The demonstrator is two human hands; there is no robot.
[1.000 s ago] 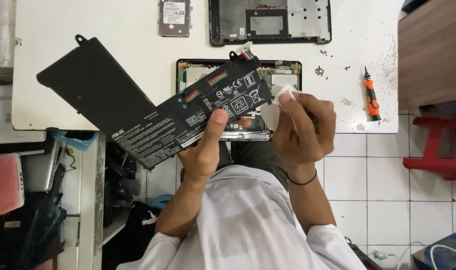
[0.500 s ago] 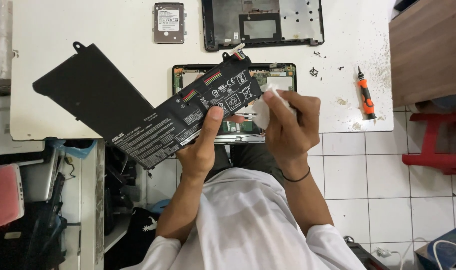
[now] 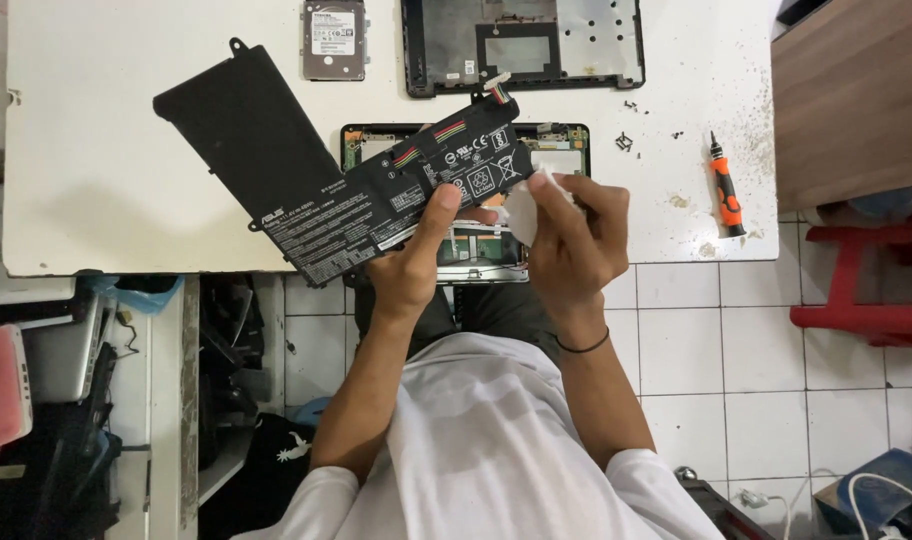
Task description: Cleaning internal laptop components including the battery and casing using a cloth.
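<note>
Nearest, the person's white-shirted chest fills the bottom of the view, and both forearms rise from it toward the white worktop (image 3: 126,200). The left hand (image 3: 411,265) has its grip clenched on the near edge of a flat black laptop battery (image 3: 326,185), thumb laid on the labelled face, fingers hidden underneath. The battery is held tilted above the worktop, its long L-shaped body running from far left toward the right, its short cable and connector sticking out at the far right corner. The right hand (image 3: 576,245), a dark band at its wrist, grasps a small white cloth or tissue (image 3: 526,210) bunched in the fingers, touching or just beside the battery's right end; which one is hard to make out.

Beneath both hands lies an open laptop chassis (image 3: 566,145), mostly covered by the battery and hands, with only green board edges and a metal plate showing. To the right lie an orange-handled screwdriver (image 3: 724,190) and tiny scattered screws (image 3: 624,140). Farthest, a hard drive (image 3: 334,40) and a black laptop bottom cover (image 3: 521,50) are cut off by the top edge.
</note>
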